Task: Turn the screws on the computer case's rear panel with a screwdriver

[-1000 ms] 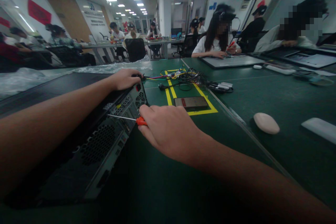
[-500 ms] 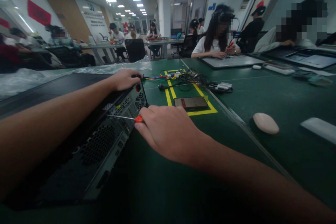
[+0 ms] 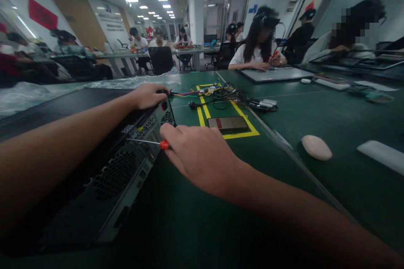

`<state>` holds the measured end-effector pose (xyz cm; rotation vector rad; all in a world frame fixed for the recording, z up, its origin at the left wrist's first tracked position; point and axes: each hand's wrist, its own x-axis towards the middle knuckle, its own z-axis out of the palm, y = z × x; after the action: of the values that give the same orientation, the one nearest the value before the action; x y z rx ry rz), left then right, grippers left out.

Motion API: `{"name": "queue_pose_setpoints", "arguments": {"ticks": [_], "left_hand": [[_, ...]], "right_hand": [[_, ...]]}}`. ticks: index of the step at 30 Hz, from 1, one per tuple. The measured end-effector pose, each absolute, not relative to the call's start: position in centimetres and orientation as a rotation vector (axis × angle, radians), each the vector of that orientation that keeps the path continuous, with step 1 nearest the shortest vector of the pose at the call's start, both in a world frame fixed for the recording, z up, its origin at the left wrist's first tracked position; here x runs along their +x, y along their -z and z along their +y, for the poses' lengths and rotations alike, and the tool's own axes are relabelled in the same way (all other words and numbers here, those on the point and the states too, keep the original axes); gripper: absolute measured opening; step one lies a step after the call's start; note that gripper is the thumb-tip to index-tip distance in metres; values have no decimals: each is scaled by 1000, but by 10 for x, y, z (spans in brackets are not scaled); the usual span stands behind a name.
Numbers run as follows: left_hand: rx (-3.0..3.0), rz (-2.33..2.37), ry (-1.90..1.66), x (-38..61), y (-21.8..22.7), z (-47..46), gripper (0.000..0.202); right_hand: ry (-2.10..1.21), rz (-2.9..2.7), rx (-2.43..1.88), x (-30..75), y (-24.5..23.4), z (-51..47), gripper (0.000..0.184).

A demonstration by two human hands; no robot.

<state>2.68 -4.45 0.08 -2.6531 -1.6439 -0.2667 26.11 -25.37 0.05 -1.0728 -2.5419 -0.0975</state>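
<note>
A black desktop computer case (image 3: 121, 172) lies at the left with its metal back panel, vents and ports towards me. My left hand (image 3: 150, 96) rests on its far upper corner, fingers curled over the edge; the fingertips are partly hidden. My right hand (image 3: 202, 155) is closed round the orange handle of a screwdriver (image 3: 164, 145). The thin shaft points left, and its tip is at the back panel near the upper edge, above the large round vent. Whether the tip sits in a screw is too small to tell.
Beyond the case lie bundled cables (image 3: 232, 92) and a dark flat box (image 3: 229, 123) inside yellow tape. A pale mouse (image 3: 316, 147) and a white bar-shaped object (image 3: 381, 155) lie to the right. Clear plastic wrap (image 3: 47, 94) lies behind the case. Co-workers sit across the table.
My right forefinger and thumb have shifted on the screwdriver handle, the forefinger now raised higher. The tip stays at about the same spot on the panel. My left hand stays put.
</note>
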Motion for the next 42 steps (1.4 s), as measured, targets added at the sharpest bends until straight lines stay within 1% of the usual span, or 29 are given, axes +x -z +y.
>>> {"name": "queue_pose_setpoints", "arguments": {"ticks": [4, 20, 25, 29, 36, 42], "left_hand": [[-2662, -1646, 269, 26, 0, -43, 61], [-2637, -1648, 270, 30, -2, -49, 61], [-2649, -1650, 274, 29, -2, -49, 57], [-2638, -1644, 275, 29, -2, -48, 60], [-2640, -1650, 323, 28, 0, -47, 57], [-2592, -1729, 328, 27, 3, -45, 65]], "right_hand": [[91, -2552, -1080, 261, -2, -255, 14], [89, -2523, -1085, 261, -4, -256, 15], [106, -2511, -1102, 260, -3, -257, 21], [95, -2514, -1122, 260, -3, -257, 25], [102, -2521, -1102, 261, -4, -257, 21], [133, -2534, -1077, 262, -1, -254, 23]]}}
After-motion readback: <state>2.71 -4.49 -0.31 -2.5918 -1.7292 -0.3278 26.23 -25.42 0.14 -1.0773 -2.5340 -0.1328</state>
